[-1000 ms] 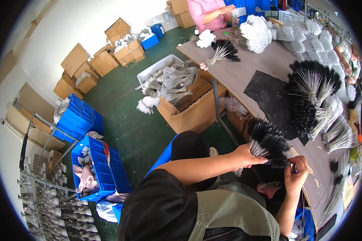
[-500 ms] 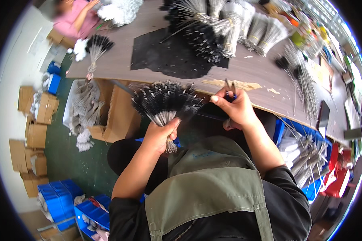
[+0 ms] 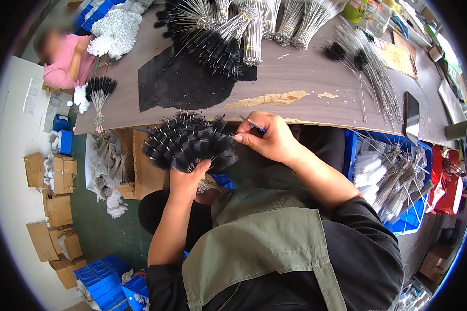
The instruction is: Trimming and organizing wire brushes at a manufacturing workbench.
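A thick bundle of black-bristled wire brushes (image 3: 184,140) fans out in front of me, just off the table's front edge. My left hand (image 3: 188,179) is closed round its wire stems, which poke out below the fist. To the right, my right hand (image 3: 272,139) holds small cutting pliers (image 3: 256,126) with blue on the handles, mostly covered by the fingers. Its thumb and forefinger are pinched at the bundle's right edge; whether they grip a brush tip is too small to tell.
On the table (image 3: 316,114) lie a black mat (image 3: 187,85), tied bundles of wire brushes (image 3: 251,44), loose wire stems (image 3: 376,70) and a phone (image 3: 411,116). Under its edge stand a blue crate (image 3: 350,155) and a cardboard box (image 3: 148,171). A person in pink (image 3: 62,67) sits far left.
My left hand has raised the brush bundle and turned its bristled ends more toward me. My right hand has come left to the bundle's edge, with the pliers now tilted left. The view has shifted.
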`<state>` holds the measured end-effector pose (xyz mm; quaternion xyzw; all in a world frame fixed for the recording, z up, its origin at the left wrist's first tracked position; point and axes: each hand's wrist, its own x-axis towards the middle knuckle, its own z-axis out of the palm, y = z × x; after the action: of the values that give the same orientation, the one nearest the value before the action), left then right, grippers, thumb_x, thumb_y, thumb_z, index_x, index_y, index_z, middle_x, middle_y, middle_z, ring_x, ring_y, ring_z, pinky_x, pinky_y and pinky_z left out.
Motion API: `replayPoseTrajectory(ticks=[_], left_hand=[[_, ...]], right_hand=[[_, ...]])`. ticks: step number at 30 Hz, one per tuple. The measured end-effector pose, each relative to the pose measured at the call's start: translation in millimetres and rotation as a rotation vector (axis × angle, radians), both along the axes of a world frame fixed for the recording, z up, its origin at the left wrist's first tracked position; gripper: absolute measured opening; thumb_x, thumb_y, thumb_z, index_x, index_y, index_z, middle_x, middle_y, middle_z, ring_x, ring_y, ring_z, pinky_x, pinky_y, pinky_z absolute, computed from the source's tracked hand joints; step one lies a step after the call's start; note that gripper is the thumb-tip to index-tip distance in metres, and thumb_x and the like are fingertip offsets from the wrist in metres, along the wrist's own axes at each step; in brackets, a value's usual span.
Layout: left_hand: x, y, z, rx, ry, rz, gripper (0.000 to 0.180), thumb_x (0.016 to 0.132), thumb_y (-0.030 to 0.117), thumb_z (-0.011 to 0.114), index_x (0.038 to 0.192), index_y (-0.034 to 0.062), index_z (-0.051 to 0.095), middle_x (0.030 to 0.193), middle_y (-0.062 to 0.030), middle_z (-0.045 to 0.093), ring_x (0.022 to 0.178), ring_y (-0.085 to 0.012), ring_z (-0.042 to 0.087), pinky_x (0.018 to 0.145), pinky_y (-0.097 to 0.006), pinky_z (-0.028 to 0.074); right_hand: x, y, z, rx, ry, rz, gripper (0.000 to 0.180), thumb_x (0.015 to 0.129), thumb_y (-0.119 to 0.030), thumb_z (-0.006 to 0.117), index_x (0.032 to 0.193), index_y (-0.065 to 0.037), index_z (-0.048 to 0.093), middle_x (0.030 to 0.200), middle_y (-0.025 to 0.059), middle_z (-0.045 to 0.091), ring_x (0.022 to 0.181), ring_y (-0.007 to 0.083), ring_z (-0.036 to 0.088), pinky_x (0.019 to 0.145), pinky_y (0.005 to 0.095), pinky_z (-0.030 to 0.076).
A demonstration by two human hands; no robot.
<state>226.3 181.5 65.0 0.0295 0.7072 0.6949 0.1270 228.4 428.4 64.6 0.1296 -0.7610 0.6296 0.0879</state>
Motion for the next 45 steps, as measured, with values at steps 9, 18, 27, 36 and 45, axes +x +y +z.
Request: replayPoseTrajectory(ticks=[9,18,27,36,45], left_hand=[[-32.7,19.2,32.8,-0.885,1.061,-0.228,0.026,0.076,0.004,0.072,0.101,0.0061,0.069,0.107,-0.0106,0.066,0.101,-0.0274,0.061,0.095,-0.04,0.044],[-51.7,46.1,51.7,-1.174,1.096,-0.379,0.018,0.075,0.014,0.07,0.093,0.0081,0.07,0.103,-0.0115,0.066,0.098,-0.0303,0.06,0.094,-0.044,0.044],[-52.9,42.6,48.5,-1.046,1.336,-0.305,0.031,0.075,0.01,0.069,0.105,0.0037,0.066,0.108,-0.0133,0.065,0.105,-0.0299,0.06,0.094,-0.044,0.045],[-41.2,-4.6,-2.5,-0.58,0.626,0.053,0.019,0.084,-0.002,0.066,0.103,-0.0025,0.064,0.098,-0.0098,0.066,0.07,-0.0124,0.063,0.058,-0.024,0.054],[-38.4,25.9,21.0,-1.069,1.215,-0.047,0.03,0.08,-0.002,0.069,0.11,-0.0016,0.063,0.115,-0.0111,0.063,0.104,-0.0225,0.061,0.095,-0.035,0.046]], right_hand=[[-4.5,20.9,-8.4,0.142,0.118,-0.058,0.012,0.081,-0.01,0.07,0.084,-0.002,0.062,0.08,0.0125,0.06,0.074,0.0296,0.059,0.069,0.0354,0.046],[-6.7,25.1,14.8,-0.191,0.033,0.017,0.011,0.081,-0.008,0.074,0.085,-0.005,0.065,0.075,-0.0001,0.058,0.069,0.0099,0.052,0.063,0.025,0.041],[-22.5,18.1,16.7,0.08,0.485,-0.03,0.015,0.075,-0.003,0.073,0.089,-0.006,0.069,0.084,0.0067,0.062,0.076,0.0238,0.062,0.069,0.0338,0.05],[-16.4,25.5,17.3,-0.052,0.252,-0.054,0.012,0.074,-0.004,0.071,0.085,-0.004,0.066,0.079,0.0085,0.062,0.076,0.026,0.061,0.068,0.0344,0.049],[-27.1,30.5,26.0,0.226,0.282,-0.316,0.024,0.064,-0.003,0.069,0.087,-0.004,0.062,0.079,0.0112,0.055,0.076,0.0303,0.059,0.068,0.0382,0.049]])
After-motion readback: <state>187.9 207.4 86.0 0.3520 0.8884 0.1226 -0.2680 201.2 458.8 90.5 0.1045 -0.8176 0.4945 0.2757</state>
